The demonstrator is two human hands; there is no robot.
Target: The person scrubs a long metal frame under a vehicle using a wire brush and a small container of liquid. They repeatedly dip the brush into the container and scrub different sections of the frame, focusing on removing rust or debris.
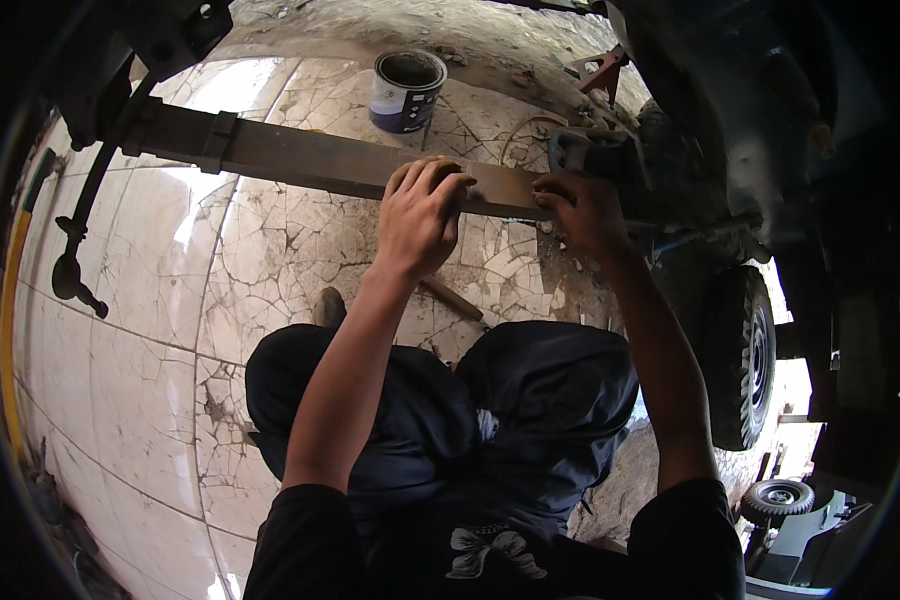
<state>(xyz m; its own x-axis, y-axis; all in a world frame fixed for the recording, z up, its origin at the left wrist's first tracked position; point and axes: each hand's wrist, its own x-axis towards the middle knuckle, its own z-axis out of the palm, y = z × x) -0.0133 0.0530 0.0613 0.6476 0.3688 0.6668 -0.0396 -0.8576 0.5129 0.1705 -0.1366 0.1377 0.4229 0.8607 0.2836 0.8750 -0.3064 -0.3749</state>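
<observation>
Head view: left hand (420,215) rests on a long rusty leaf spring (300,157), fingers curled over its top edge and gripping it; the spring runs across the cracked tiled floor (150,330) toward a vehicle underside. Right hand (582,210) clasps the same spring by a metal clamp block (595,152). A paint can (406,90) stands beyond.

I see a paint can (406,90) standing on the cracked tiled floor (140,330); well right of the can, a tyre (743,360) and a smaller wheel (778,497).
</observation>
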